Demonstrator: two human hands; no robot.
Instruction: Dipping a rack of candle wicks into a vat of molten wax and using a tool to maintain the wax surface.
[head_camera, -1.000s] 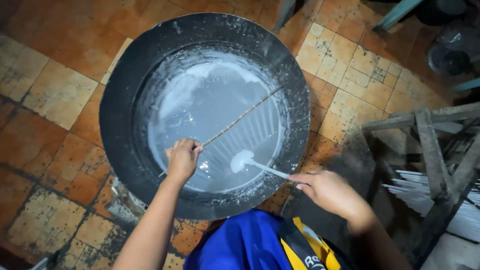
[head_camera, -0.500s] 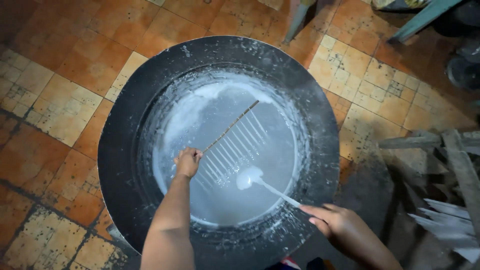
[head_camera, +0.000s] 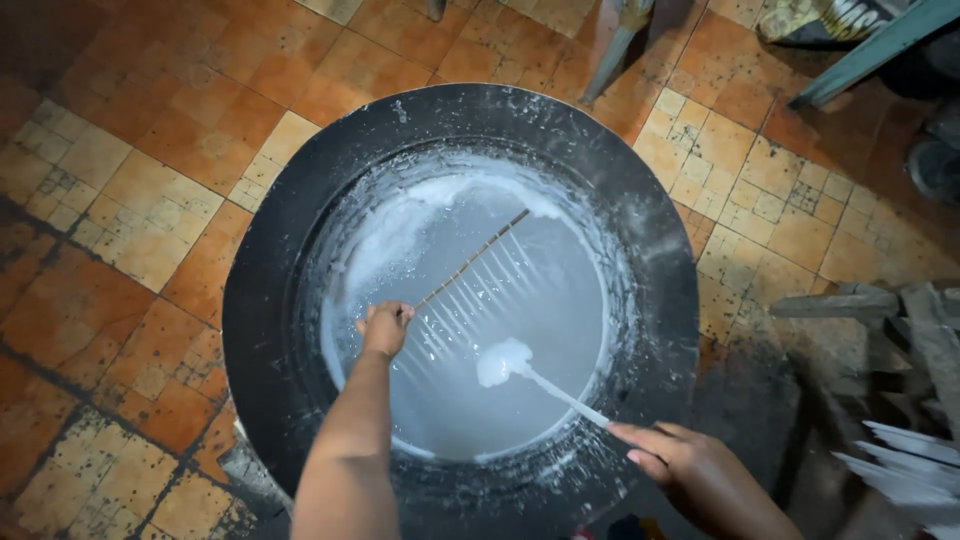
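Left hand (head_camera: 384, 328) fisted tight around the near end of a thin stick rack (head_camera: 473, 258), a slim rod carrying a row of white-coated thin sticks hanging off one side like comb teeth. Rod's long axis runs diagonally, from the fist up toward the far-right part of the basin wall; the teeth point down-right, lying in or just over the white liquid (head_camera: 540, 330); cannot tell which.

Right hand (head_camera: 690, 465) pinches the handle end of a white-coated ladle (head_camera: 530, 378), fingers narrow around it, at the near-right rim. Ladle's long axis also diagonal: handle at the near-right, bowl pointing up-left toward the basin centre, bowl loaded with white paste and sitting just beside the lowest teeth, not clearly touching.

Both tools are inside the big round black basin (head_camera: 260, 330), wide rim splashed white, pale liquid pooled in the middle with foam along the far-left edge. Basin stands on an orange tiled floor (head_camera: 120, 200). Wooden frame (head_camera: 900, 320) and a bundle of white sticks (head_camera: 905, 465) off the basin's right side.

Versus half a second ago: rack and ladle keep nearly the same angles and grips; the rod's far tip sits slightly further right, the ladle bowl a bit lower. The basin shows further down and to the right in view.
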